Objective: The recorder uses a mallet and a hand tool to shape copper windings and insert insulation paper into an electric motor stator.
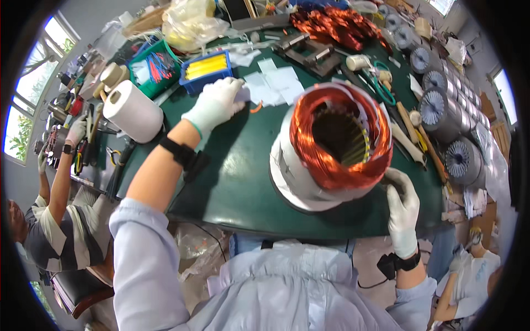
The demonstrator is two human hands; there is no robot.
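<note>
A motor stator point(326, 143) stands on the green table, its ring of copper winding point(309, 127) upward and its lower part pale. Inside the dark bore, yellowish strips line the slots. My left hand point(216, 103), in a white glove, is at the left of the stator beside a blue tray; a small pale paper slip point(243, 94) sits between its thumb and fingers. My right hand point(403, 207), also gloved, is at the stator's lower right. Its fingers curl toward the winding's edge, with the thumb apart and nothing visible between. Whether the fingertips touch the winding is unclear.
Pale paper pieces point(274, 85) lie behind the stator. The blue tray point(207, 73) holds yellow strips; a green basket point(155, 67) and a white thread cone point(134, 112) stand left. Scissors point(385, 83), a mallet point(407, 122) and several stator cores point(462, 158) are right. Other people work at both sides.
</note>
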